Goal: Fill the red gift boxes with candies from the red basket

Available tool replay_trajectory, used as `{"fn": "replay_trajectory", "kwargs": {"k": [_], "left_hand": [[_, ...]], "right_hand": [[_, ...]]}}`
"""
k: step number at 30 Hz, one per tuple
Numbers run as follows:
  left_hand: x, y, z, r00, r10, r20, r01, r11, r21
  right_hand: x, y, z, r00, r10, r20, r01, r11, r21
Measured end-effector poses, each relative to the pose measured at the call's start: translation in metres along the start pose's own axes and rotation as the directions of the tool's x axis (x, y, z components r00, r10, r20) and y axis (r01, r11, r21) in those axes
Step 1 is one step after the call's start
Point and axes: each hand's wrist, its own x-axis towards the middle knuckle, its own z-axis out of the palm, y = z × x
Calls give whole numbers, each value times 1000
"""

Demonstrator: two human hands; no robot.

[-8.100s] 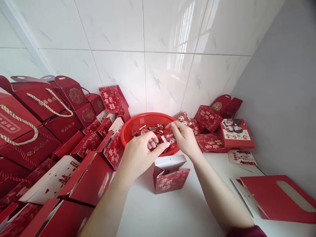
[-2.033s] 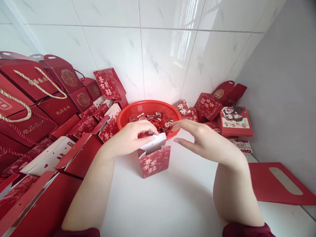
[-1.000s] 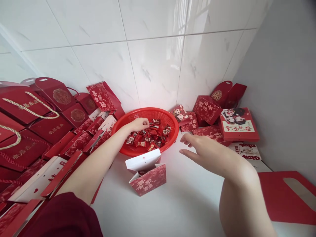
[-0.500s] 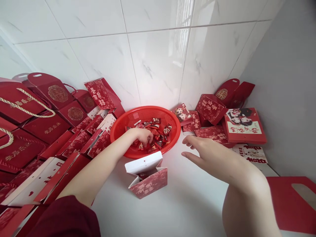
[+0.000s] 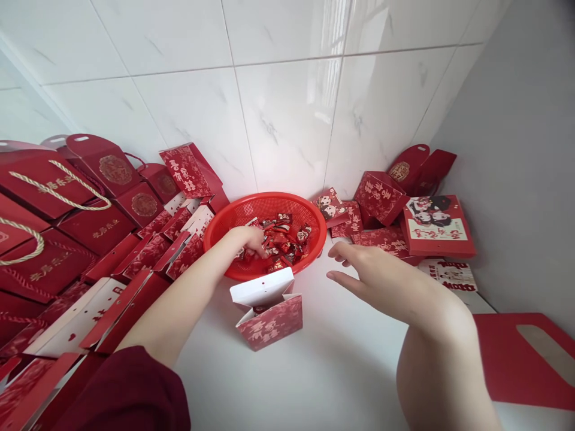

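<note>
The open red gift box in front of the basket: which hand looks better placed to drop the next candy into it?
Probably the left hand: its fingers are already among the wrapped candies in the red basket, just behind the open gift box. The right hand hovers open and empty beside the basket.

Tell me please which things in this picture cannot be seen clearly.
Head view only:
- Left hand fingertips: buried among the candies in the red basket; any grasp is unclear.
- Small open box contents: hidden by its white flap.
- Flat red card: cut off by the right edge.
- Candy wrapper print: too small.
</note>
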Motion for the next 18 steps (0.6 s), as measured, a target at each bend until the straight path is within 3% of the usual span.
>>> {"fn": "replay_trajectory", "kwargs": {"k": [3, 5, 6, 8, 10, 13, 15, 18], "left_hand": [[-40, 1, -15, 975, 105, -198, -127, 986, -105], [-74, 8, -17, 922, 144, -359, -212, 964, -158], [-92, 14, -15, 884, 155, -441, -263, 945, -195], [-126, 28, -4, 739, 141, -658, -470, 809, -354], [-155, 42, 12, 683, 155, -714, -594, 687, -419], [-183, 59, 37, 658, 180, -731, -653, 620, -435], [-192, 65, 51, 633, 211, -745, -694, 582, -424], [-198, 66, 66, 613, 277, -740, -764, 445, -467]], "right_hand": [[-1, -1, -3, 997, -48, -60, 50, 999, 21], [0, -5, -5, 986, -106, -131, 115, 991, 63], [1, -8, -6, 977, -132, -169, 150, 984, 95], [2, -16, -7, 955, -171, -243, 218, 959, 183], [5, -27, -5, 928, -192, -318, 287, 914, 287], [8, -42, 4, 892, -242, -382, 411, 784, 465], [9, -48, 11, 884, -311, -349, 466, 651, 600], [7, -53, 19, 863, -421, -278, 471, 474, 744]]}}
